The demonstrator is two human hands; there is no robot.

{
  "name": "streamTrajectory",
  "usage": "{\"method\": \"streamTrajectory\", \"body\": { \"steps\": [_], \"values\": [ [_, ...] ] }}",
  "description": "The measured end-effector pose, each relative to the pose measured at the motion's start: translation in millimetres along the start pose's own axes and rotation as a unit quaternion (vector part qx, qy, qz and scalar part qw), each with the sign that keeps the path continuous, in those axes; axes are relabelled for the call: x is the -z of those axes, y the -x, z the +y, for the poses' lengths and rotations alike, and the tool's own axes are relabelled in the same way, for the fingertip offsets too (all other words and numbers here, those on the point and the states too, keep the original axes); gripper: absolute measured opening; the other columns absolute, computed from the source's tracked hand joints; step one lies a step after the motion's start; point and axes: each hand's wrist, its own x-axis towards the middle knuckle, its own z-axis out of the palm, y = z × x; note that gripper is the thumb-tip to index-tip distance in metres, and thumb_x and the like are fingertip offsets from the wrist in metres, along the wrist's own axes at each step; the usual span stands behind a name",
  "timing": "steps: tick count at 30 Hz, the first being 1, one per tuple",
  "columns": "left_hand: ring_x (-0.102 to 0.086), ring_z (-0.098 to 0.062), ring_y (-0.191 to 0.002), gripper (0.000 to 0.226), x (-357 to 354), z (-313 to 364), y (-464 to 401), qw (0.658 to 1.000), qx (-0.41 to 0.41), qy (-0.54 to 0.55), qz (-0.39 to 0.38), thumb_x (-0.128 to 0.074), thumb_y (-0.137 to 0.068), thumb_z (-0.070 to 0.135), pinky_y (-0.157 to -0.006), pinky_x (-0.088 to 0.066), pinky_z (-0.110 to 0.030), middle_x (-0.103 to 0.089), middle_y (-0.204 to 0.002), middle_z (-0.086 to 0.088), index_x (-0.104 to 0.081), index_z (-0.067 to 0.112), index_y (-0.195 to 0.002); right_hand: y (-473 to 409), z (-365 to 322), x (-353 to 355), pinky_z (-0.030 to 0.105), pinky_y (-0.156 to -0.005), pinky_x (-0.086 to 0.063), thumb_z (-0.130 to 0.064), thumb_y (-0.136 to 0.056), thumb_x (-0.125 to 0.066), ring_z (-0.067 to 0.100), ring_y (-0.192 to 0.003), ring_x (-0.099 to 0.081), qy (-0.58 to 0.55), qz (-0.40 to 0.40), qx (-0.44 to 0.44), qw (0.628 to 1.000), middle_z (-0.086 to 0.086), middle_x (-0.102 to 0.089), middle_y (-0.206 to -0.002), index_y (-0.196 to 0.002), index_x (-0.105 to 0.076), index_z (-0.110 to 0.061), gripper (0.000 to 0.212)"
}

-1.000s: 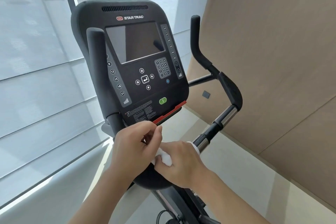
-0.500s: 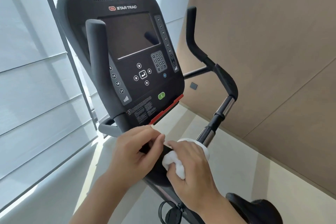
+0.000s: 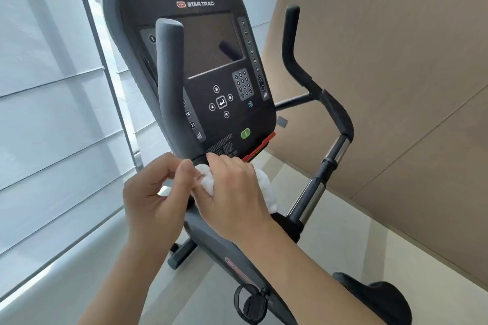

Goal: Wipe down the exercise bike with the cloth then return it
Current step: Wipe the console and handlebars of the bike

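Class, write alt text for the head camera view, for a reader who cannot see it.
A person's right hand holds a white cloth against the base of an exercise bike's left handlebar, while the left hand pinches the cloth's other end. Above sits the dark Star Trac console, with window blinds on the left and a tan wall on the right.

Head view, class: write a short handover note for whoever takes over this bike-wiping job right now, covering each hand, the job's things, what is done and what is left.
Right hand: holds the bunched white cloth, pressing it at the base of the grey upright left handlebar.
Left hand: fingers curled, pinching the cloth's near edge.
Black exercise bike console: just above the hands; the frame shows no sign of what has been wiped.
Done: cannot be judged from this frame.
Left: probably console, black right handlebar and black saddle; then return the cloth.
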Motion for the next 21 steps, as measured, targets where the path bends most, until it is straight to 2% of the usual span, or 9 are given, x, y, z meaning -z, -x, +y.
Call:
{"method": "streamTrajectory", "body": {
  "steps": [3,5,7,10,14,18,21],
  "values": [
    [-0.058,-0.018,-0.063,0.025,3,0,2,0.999,0.008,-0.035,-0.001,-0.062,-0.098,0.018,-0.063,-0.047,-0.028,-0.063,-0.065,0.004,-0.069,0.021,-0.074,6,5,1,0.043,-0.094,-0.051,-0.045,-0.101,-0.055,0.023,-0.098,-0.061,-0.034,-0.001,0.013,0.999,0.003,-0.068,-0.108,-0.13,-0.06,-0.013,0.044],
    [-0.058,-0.013,-0.064,0.026,2,3,6,0.999,0.006,-0.045,-0.016,-0.062,-0.098,0.018,-0.066,-0.045,-0.017,-0.062,-0.065,0.006,-0.068,0.024,-0.073,17,15,5,0.039,-0.096,-0.05,-0.042,-0.099,-0.052,0.021,-0.104,-0.059,-0.07,-0.009,0.015,0.997,0.001,-0.067,-0.114,-0.143,-0.056,-0.014,0.053],
    [-0.057,-0.014,-0.065,0.026,3,5,10,0.998,0.005,-0.051,-0.026,-0.063,-0.1,0.023,-0.069,-0.043,-0.013,-0.062,-0.065,0.007,-0.068,0.025,-0.074,33,33,10,0.036,-0.097,-0.051,-0.045,-0.097,-0.046,0.018,-0.11,-0.059,-0.084,-0.018,0.004,0.996,-0.001,-0.066,-0.12,-0.15,-0.052,-0.017,0.06],
    [-0.058,-0.016,-0.064,0.025,8,5,15,0.998,0.007,-0.062,-0.014,-0.063,-0.099,0.026,-0.069,-0.044,-0.013,-0.062,-0.065,0.005,-0.068,0.025,-0.074,58,62,16,0.038,-0.094,-0.055,-0.048,-0.095,-0.042,0.01,-0.107,-0.06,-0.079,-0.024,-0.024,0.996,-0.009,-0.065,-0.119,-0.147,-0.055,-0.024,0.058],
    [-0.058,-0.014,-0.063,0.026,12,6,23,0.998,0.007,-0.066,0.009,-0.064,-0.097,0.016,-0.069,-0.043,-0.011,-0.063,-0.065,0.007,-0.067,0.023,-0.072,61,71,11,0.039,-0.09,-0.057,-0.048,-0.095,-0.039,0.011,-0.101,-0.062,-0.063,-0.011,-0.029,0.997,-0.012,-0.067,-0.111,-0.138,-0.061,-0.026,0.053],
    [-0.055,-0.007,-0.061,0.026,6,8,27,0.997,0.028,-0.066,0.031,-0.064,-0.095,0.017,-0.066,-0.041,-0.008,-0.062,-0.063,0.009,-0.068,0.024,-0.07,25,43,3,0.021,-0.093,-0.054,-0.055,-0.096,-0.033,0.006,-0.101,-0.062,-0.123,0.006,-0.022,0.992,-0.008,-0.073,-0.119,-0.136,-0.064,-0.024,0.059],
    [-0.056,-0.01,-0.061,0.026,-4,13,27,0.997,0.034,-0.062,0.028,-0.064,-0.096,0.017,-0.065,-0.043,-0.013,-0.062,-0.062,0.007,-0.068,0.024,-0.071,7,22,-4,0.039,-0.093,-0.054,-0.057,-0.1,-0.045,0.021,-0.105,-0.064,-0.092,0.015,0.01,0.996,0.0,-0.071,-0.118,-0.14,-0.059,-0.018,0.058]
  ]
}}
